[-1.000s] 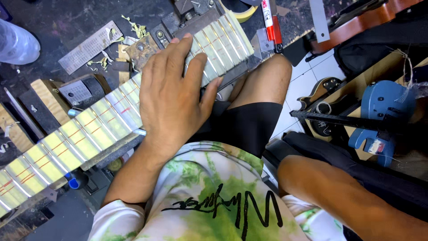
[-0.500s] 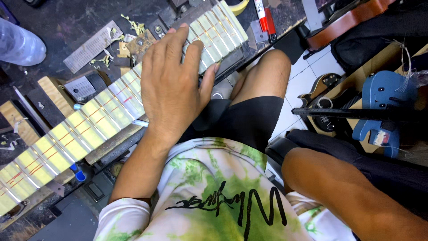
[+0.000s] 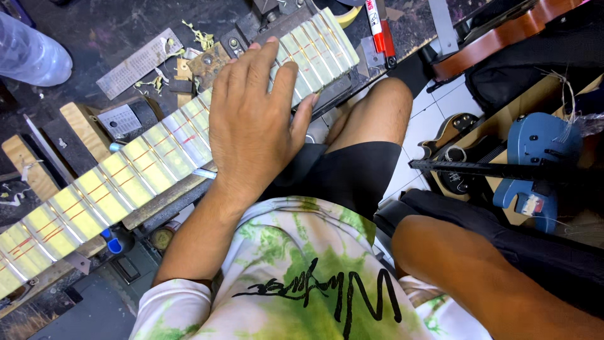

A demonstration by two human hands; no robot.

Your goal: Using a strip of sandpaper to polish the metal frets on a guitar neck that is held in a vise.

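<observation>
Head view: flat left hand [image 3: 255, 126] on taped, ridged fretboard [image 3: 151, 154]

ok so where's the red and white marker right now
In the head view the red and white marker lies at the top, right of centre, on the dark workbench, just right of the taped guitar neck end and above the person's bare knee.

a red and white tube-shaped marker [image 3: 379, 25] with a printed label lies at the counter's [image 3: 126, 31] top edge. a small white and red sticker [image 3: 530, 204] sits on the blue guitar body [image 3: 541, 151] at right. a clear plastic bottle [image 3: 28, 53] lies top left.
</observation>
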